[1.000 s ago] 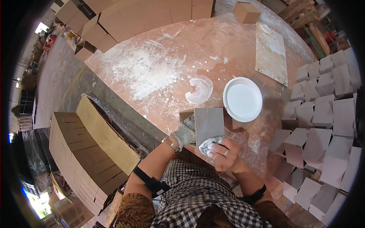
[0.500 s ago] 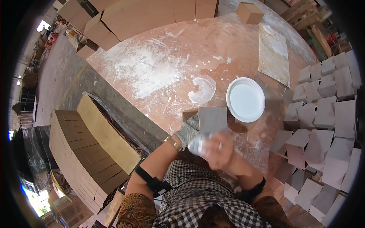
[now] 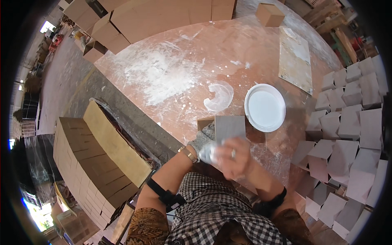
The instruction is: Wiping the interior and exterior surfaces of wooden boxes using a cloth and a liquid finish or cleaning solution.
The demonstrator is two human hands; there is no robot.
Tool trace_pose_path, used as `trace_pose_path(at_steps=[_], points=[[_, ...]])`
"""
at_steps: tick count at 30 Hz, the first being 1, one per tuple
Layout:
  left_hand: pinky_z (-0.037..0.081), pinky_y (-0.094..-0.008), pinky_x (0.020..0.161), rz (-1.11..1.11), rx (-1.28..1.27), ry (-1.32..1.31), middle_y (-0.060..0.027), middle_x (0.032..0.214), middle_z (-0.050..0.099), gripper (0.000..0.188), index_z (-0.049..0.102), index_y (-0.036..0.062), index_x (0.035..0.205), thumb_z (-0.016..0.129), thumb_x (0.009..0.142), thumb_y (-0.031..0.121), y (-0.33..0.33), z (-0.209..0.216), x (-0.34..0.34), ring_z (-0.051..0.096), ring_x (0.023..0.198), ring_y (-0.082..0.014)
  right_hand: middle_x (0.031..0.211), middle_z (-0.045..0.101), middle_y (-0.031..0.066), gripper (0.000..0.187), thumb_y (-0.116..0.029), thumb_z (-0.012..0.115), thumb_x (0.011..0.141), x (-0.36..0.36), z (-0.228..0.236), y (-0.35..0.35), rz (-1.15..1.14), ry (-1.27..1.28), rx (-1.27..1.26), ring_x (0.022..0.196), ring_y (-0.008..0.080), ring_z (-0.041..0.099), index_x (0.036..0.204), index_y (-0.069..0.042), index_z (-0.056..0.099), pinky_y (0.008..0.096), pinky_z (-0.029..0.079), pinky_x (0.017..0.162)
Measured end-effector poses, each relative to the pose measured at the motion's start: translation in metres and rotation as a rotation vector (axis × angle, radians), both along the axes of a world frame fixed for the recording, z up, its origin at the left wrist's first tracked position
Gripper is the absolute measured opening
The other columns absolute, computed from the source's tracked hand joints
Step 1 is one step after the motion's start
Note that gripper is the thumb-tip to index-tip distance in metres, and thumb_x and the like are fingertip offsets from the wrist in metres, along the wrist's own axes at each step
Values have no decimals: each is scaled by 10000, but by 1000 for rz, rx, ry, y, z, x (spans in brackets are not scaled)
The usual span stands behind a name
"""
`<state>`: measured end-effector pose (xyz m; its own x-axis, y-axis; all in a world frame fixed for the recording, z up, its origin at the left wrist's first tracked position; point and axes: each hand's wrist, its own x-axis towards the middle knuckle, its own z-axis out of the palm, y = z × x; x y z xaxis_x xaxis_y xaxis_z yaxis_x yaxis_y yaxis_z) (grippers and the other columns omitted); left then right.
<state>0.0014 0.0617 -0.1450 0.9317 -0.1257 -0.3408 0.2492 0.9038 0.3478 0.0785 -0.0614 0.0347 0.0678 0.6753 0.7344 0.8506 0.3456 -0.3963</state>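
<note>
My left hand (image 3: 203,138), in a grey knit glove, grips a box (image 3: 230,127) at its left side. The box has a grey-coated top and a bare brown side. Part of the gloved fingers is hidden against it. Over the box's near end, my right hand (image 3: 233,157) is closed round a whitish wad (image 3: 208,153). Motion blurs the hand and the wad, so the wad's kind is unclear. Just right of the box stands a round white tub (image 3: 265,108) of white liquid or paste.
White smears and powder cover the reddish table (image 3: 196,49). A curved white residue mark (image 3: 220,96) lies beyond the box. A stained board (image 3: 295,61) rests at far right. Grey-coated boxes (image 3: 343,159) stack at right; brown boxes (image 3: 159,18) line the back. A brown carton stack (image 3: 81,163) stands left.
My right hand and the whitish wad have shifted slightly away from me and to the left over the box's near end. My left hand and the box stay nearly in place.
</note>
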Motion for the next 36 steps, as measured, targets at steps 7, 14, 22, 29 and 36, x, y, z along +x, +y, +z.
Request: trace_pose_path(at_steps=[7,14,22,29,36], points=[[354,-308,993,-40,3,-54,-93,1271,432,321,387,92,1242,336,958,235,-6,21,11,422,1169,-171,770,637,58,150,-51,544,569,38,-5,40,-157,37,-46,618,234,562,700,-54,616,322,463,535],[335,-299,994,-125,1246,-368,-128,1256,481,411,466,73,1247,479,894,283,2,39,-6,454,1143,-216,796,618,22,96,-96,567,609,-6,-13,-20,-20,90,-9,648,194,558,686,-93,625,318,464,544],[309,-354,1020,-255,1435,-249,-136,1274,462,542,448,71,1257,546,812,365,-1,33,-3,405,1201,-278,795,640,113,161,-6,539,591,82,-25,21,-306,155,24,651,307,582,734,-30,610,357,472,548],[284,-376,1037,-326,1641,-363,-145,1292,441,628,431,87,1278,571,773,434,9,56,-6,386,1215,-299,761,627,89,124,-36,510,623,13,-24,-40,-198,142,-30,596,233,556,698,-44,608,317,448,525],[289,-374,1034,-329,1679,-363,-150,1300,430,635,427,83,1278,576,768,432,8,63,3,383,1219,-299,797,640,128,152,-11,536,594,92,-34,15,-384,195,50,607,320,557,728,-36,603,382,463,570]])
